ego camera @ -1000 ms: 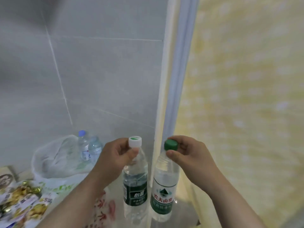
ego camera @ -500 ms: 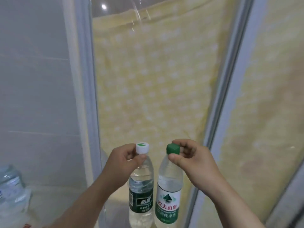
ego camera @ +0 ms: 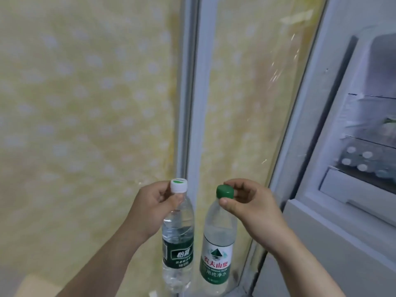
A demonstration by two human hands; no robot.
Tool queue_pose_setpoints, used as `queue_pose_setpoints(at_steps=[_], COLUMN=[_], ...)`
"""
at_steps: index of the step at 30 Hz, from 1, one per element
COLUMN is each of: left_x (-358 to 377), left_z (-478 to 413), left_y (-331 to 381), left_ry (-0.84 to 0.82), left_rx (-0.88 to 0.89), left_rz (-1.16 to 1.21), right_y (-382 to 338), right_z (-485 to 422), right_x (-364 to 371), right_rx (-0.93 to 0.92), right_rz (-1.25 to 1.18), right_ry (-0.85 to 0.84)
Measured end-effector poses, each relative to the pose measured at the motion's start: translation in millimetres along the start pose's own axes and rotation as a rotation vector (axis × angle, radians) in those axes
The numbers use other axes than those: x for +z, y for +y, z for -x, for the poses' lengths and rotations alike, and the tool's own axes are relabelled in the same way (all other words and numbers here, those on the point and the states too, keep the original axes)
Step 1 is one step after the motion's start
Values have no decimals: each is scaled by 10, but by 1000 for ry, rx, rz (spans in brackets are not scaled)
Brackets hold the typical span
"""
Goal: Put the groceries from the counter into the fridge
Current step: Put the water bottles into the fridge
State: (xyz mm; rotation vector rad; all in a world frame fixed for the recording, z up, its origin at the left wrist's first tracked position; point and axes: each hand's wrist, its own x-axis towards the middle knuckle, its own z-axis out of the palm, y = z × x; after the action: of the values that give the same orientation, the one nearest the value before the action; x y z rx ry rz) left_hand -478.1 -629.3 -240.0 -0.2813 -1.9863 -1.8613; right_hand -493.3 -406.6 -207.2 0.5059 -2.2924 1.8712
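Low in the middle of the view, the two hands each hold a water bottle up by its top. The left hand has its thumb and curled fingers closed round the neck just under the white cap of a clear bottle with a dark green label. The right hand pinches the green cap of a second clear bottle, with a white and green label, between thumb and fingertips. Both bottles hang roughly upright in the air, side by side and close together; whether they touch cannot be told. Neither is inside the fridge: they sit to its left, in front of a pale upright door frame with glass panes on both sides. Behind the glass hangs a yellow curtain with pale dots.

At the right edge stands the white fridge, its inside in view. Glass shelves cross it, and on a lower level sit several round pale bottle tops, blurred. Something green shows on a higher shelf, too blurred to name.
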Motion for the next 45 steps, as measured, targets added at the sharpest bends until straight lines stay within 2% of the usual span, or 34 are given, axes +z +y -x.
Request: queue_pose_setpoints(at_steps=[12, 24, 34, 45], left_x=[1148, 2795, 4254, 5297], left_z=[-1176, -1576, -1852, -2129], left_y=[-604, -946, -1056, -1061], left_ry=[-397, -696, -844, -872], left_rx=[26, -12, 11, 52], left_rz=[175, 301, 248, 191], right_y=[386, 801, 1200, 1450], right_z=[-416, -292, -388, -558], right_x=[-797, -1994, -3175, -4035], right_rx=[86, 204, 255, 333], right_rz=[73, 116, 146, 311], right_ry=[387, 759, 846, 922])
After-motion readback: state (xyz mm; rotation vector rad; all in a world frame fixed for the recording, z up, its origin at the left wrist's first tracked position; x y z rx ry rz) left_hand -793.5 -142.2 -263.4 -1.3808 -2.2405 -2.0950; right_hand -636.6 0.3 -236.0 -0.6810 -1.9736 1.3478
